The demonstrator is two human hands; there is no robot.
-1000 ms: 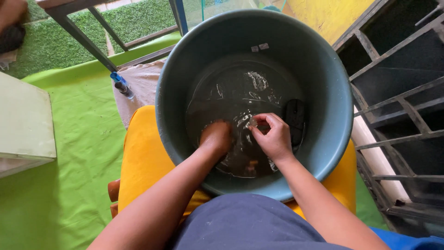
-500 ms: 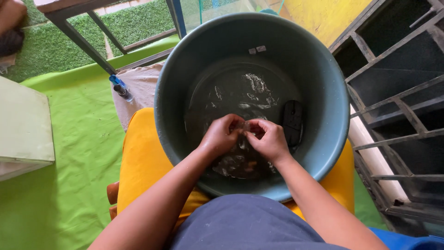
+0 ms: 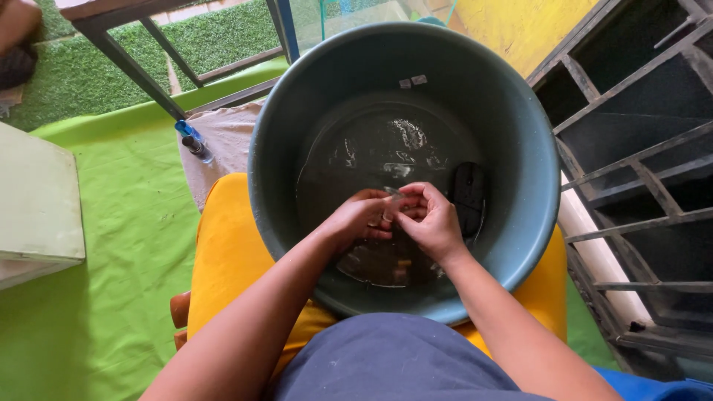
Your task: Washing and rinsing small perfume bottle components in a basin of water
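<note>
A big grey-blue tub [image 3: 520,134] with shallow water sits on a yellow stool [image 3: 223,252] in front of me. Both my hands are inside it, just above the water. My left hand [image 3: 358,221] and my right hand [image 3: 431,219] meet at the fingertips and pinch a small clear, shiny object [image 3: 392,199] between them. What the object is I cannot tell. A dark flat object [image 3: 469,194] lies in the water just right of my right hand.
A green cloth [image 3: 111,245] covers the floor at left, with a pale box [image 3: 33,200] on it. A small blue-capped bottle [image 3: 194,142] lies on a beige cloth behind the stool. A dark metal rack [image 3: 639,171] stands close on the right.
Both hands have risen out of the water and come together over the tub's middle, fingertips now pinching the small clear object.
</note>
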